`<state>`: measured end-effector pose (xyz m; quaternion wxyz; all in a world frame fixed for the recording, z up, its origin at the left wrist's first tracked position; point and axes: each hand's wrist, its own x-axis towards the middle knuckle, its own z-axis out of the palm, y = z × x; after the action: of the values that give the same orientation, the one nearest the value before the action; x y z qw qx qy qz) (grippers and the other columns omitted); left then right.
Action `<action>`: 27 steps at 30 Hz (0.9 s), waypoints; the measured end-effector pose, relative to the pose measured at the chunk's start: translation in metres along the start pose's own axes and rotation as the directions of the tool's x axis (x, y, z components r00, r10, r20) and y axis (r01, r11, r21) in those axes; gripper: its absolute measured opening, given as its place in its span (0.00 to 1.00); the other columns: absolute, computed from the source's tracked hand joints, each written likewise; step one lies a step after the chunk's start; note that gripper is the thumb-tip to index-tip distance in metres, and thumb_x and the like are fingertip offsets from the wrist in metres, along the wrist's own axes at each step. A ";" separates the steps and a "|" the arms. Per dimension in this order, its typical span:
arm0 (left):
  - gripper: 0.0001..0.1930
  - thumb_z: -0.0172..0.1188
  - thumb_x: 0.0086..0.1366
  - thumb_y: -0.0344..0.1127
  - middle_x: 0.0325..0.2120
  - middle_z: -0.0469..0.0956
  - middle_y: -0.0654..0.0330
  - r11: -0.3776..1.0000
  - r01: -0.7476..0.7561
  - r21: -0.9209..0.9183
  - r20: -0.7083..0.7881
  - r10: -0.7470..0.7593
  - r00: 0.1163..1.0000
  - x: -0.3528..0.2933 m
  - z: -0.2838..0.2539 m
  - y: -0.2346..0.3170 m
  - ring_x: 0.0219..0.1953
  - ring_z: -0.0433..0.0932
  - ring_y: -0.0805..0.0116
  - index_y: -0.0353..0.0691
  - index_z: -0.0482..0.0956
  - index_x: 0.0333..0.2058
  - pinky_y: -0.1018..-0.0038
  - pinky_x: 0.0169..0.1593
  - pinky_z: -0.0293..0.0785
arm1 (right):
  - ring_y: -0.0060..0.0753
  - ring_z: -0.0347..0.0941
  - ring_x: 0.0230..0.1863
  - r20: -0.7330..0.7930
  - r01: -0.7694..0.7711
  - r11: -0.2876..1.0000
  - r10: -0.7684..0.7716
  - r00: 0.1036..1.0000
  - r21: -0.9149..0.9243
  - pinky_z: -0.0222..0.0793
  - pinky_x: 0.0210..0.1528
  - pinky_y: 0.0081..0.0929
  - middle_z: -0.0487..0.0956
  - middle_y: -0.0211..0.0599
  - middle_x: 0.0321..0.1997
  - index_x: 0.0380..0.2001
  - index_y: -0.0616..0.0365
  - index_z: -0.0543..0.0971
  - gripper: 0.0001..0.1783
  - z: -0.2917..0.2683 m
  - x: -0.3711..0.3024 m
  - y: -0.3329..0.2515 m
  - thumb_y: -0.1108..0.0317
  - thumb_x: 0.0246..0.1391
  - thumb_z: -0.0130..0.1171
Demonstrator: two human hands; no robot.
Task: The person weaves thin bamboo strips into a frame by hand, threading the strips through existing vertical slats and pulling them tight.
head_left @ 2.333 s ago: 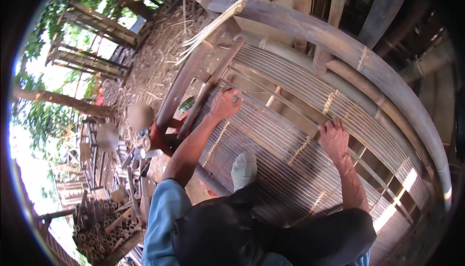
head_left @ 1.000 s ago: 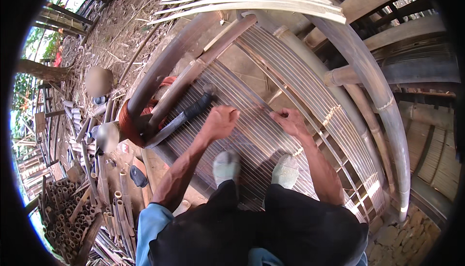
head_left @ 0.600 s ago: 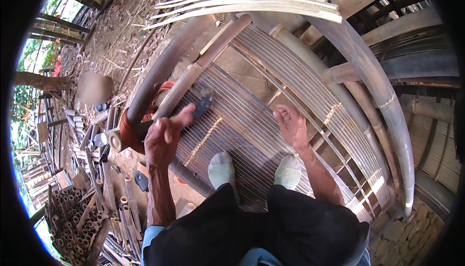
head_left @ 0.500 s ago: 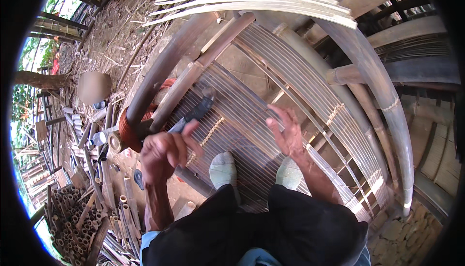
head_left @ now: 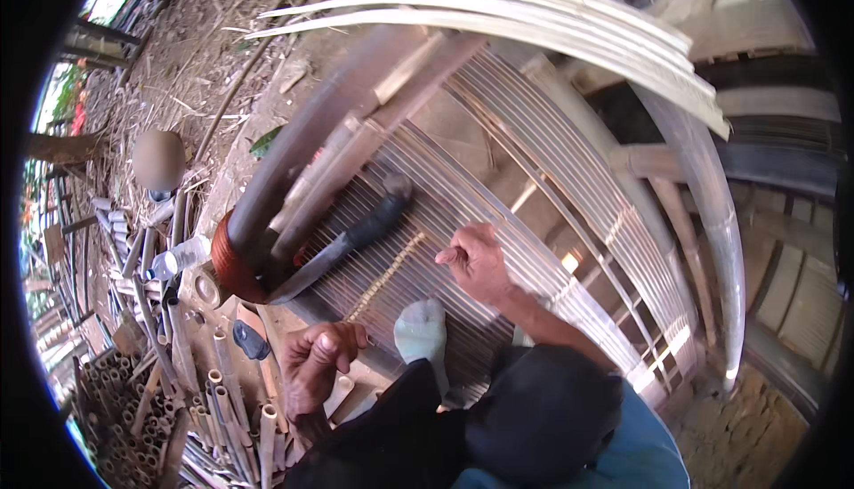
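Bending its fingers inward, my right grip (head_left: pixel 479 266) hangs over the slatted bamboo panel (head_left: pixel 463 191) at the centre of the frame; I cannot tell whether it pinches anything thin. My left grip (head_left: pixel 318 360), also curled, is at the lower left of centre, near the panel's edge, and I cannot tell its hold either. A dark-handled knife (head_left: pixel 378 222) lies on the panel, and pale strips (head_left: pixel 498 1) span the top.

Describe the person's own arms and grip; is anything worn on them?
The left grip and right grip are bare, ungloved hands, with no wristband visible. The right forearm is uncovered too; blue fabric shows near its elbow end.
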<state>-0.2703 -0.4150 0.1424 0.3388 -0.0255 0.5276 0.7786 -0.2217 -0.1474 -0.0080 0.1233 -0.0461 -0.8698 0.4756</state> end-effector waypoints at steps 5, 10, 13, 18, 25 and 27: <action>0.25 0.54 0.75 0.45 0.15 0.71 0.61 0.968 0.053 0.246 0.098 -0.079 0.992 0.006 -0.005 0.002 0.21 0.67 0.69 0.37 0.75 0.19 0.63 0.45 0.69 | 0.42 0.78 0.43 0.192 -0.207 0.956 0.168 0.967 0.209 0.73 0.51 0.37 0.79 0.36 0.36 0.39 0.53 0.82 0.13 -0.069 0.020 0.023 0.64 0.52 0.73; 0.26 0.53 0.76 0.47 0.19 0.73 0.61 0.959 0.125 0.254 0.026 -0.136 0.990 -0.005 -0.008 -0.007 0.31 0.74 0.64 0.35 0.77 0.21 0.60 0.52 0.70 | 0.41 0.77 0.48 0.338 -0.041 0.985 0.097 0.936 -0.169 0.76 0.53 0.38 0.78 0.29 0.44 0.47 0.47 0.84 0.16 -0.090 0.036 0.060 0.66 0.54 0.70; 0.25 0.52 0.76 0.45 0.20 0.77 0.54 0.970 0.018 0.241 0.062 -0.034 0.998 -0.005 0.000 -0.008 0.29 0.79 0.60 0.36 0.77 0.22 0.58 0.55 0.70 | 0.39 0.77 0.46 0.375 0.195 0.944 -0.084 0.923 -0.268 0.75 0.50 0.33 0.80 0.29 0.41 0.40 0.51 0.84 0.12 -0.085 0.047 0.075 0.67 0.51 0.71; 0.21 0.47 0.78 0.45 0.33 0.83 0.42 0.928 -0.271 0.258 -0.118 0.308 0.944 -0.011 -0.014 0.022 0.45 0.81 0.45 0.39 0.70 0.26 0.47 0.65 0.63 | 0.38 0.77 0.44 0.063 0.122 0.952 -0.108 0.992 -0.281 0.75 0.48 0.33 0.80 0.30 0.37 0.32 0.53 0.82 0.03 -0.111 0.063 0.061 0.70 0.55 0.67; 0.15 0.52 0.74 0.34 0.37 0.75 0.59 0.789 -0.210 0.578 -0.208 0.391 0.897 0.076 0.016 0.052 0.35 0.74 0.72 0.34 0.79 0.52 0.70 0.40 0.72 | 0.42 0.81 0.31 -0.046 -0.326 0.914 0.325 0.945 -0.242 0.77 0.38 0.42 0.82 0.40 0.27 0.41 0.51 0.81 0.05 -0.135 -0.009 0.072 0.66 0.65 0.59; 0.16 0.52 0.70 0.26 0.34 0.76 0.57 0.620 -0.102 0.778 -0.053 0.225 0.973 0.133 0.066 0.038 0.33 0.74 0.70 0.40 0.84 0.52 0.71 0.38 0.73 | 0.45 0.83 0.33 0.080 -0.383 0.883 0.418 0.905 -0.271 0.78 0.41 0.44 0.83 0.44 0.27 0.42 0.53 0.80 0.09 -0.122 -0.023 0.085 0.61 0.65 0.59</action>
<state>-0.3724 -0.3016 0.1491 0.2054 0.1131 0.8322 0.5025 -0.1711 -0.0063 -0.0200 -0.0439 -0.2077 -0.9003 0.3800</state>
